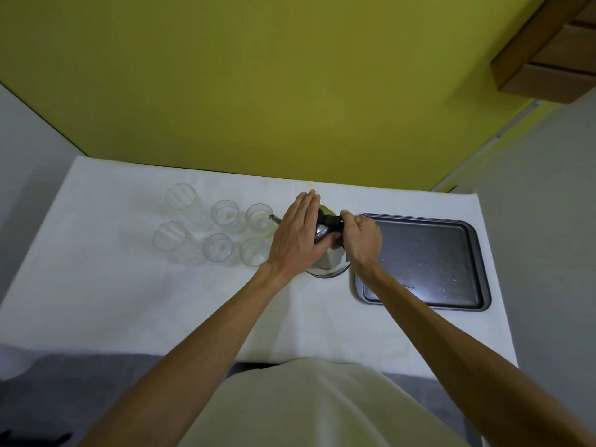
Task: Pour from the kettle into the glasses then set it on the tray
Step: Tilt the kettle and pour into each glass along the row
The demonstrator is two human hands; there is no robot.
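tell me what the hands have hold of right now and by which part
Both are on the kettle: the right hand has its grip on the black handle on top, and the left hand lies flat over the lid side.

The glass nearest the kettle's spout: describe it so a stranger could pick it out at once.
On the white-clothed table, six clear glasses stand in two rows left of the steel kettle. The target glass ends the far row on the right. It alone has the kettle's thin spout pointing right at it.

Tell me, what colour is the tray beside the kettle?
Dark grey metal, seen in the head view: the tray.
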